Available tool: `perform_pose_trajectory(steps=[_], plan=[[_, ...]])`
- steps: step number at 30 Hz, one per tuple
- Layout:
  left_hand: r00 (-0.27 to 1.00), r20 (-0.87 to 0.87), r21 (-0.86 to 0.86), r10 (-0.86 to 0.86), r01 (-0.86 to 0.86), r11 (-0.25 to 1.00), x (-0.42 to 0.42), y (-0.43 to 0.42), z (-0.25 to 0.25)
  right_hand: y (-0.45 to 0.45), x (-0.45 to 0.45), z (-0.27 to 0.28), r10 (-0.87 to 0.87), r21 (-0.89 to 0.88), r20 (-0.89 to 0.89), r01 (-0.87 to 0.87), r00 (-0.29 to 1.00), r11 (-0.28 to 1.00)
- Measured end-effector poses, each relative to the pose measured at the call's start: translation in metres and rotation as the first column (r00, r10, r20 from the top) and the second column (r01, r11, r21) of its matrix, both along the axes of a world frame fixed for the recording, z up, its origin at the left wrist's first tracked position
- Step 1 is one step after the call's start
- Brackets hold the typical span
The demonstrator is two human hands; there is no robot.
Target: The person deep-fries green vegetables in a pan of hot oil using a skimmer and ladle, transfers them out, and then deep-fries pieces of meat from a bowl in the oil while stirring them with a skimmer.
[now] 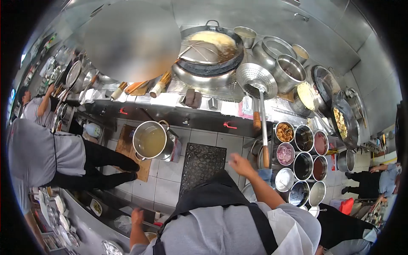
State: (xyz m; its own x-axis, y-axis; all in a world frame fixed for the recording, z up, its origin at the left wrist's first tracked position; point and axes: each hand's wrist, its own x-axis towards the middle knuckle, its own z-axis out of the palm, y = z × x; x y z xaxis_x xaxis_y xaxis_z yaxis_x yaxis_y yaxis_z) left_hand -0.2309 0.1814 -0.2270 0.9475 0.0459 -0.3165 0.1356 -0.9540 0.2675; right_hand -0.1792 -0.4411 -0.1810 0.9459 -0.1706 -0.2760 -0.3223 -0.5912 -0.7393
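Observation:
My right hand (242, 165) hangs in the air above the floor mat's right side, to the left of the sauce pots. Its fingers are slightly apart and hold nothing visible. Low on the left, my left hand (137, 216) is beside the lower counter (91, 223), near a clear plastic bag (123, 223). It looks loosely open and empty, though blurred. Ahead on the stove, a large wok (231, 53) holds bubbling oil and a domed strainer (199, 52). A perforated ladle (256, 80) lies with its wooden handle pointing toward me.
On the floor are a pot of cloudy liquid (150, 140) and a dark mat (203, 168). Ingredient pots, including sliced onions (285, 154), stand at the right. Another wok (342, 121) holds food. One person (63, 153) stands left; others are at the right.

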Motion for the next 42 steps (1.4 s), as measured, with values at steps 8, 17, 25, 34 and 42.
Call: perform_pose_trajectory(steps=[8, 17, 25, 34, 42], plan=[[0.895, 0.262, -0.017, 0.361, -0.369, 0.929, -0.081, 0.084, 0.045, -0.017, -0.194, -0.224, 0.573, -0.023, -0.474, -0.66, 0.669, 0.751], [0.838, 0.362, -0.132, 0.408, -0.387, 0.913, -0.051, 0.12, 0.054, 0.05, -0.12, -0.176, 0.116, -0.094, -0.449, -0.176, 0.886, 0.98], [0.81, 0.381, -0.082, 0.445, -0.45, 0.889, -0.042, 0.124, 0.059, 0.108, -0.086, -0.156, 0.218, -0.179, -0.329, -0.288, 0.919, 0.941], [0.787, 0.454, -0.028, 0.418, -0.456, 0.89, -0.041, 0.121, 0.062, 0.078, -0.094, -0.162, 0.284, -0.192, -0.365, -0.37, 0.887, 0.909], [0.818, 0.424, 0.007, 0.389, -0.432, 0.902, -0.042, 0.115, 0.063, 0.08, -0.106, -0.191, 0.245, -0.127, -0.253, -0.283, 0.936, 0.951]])
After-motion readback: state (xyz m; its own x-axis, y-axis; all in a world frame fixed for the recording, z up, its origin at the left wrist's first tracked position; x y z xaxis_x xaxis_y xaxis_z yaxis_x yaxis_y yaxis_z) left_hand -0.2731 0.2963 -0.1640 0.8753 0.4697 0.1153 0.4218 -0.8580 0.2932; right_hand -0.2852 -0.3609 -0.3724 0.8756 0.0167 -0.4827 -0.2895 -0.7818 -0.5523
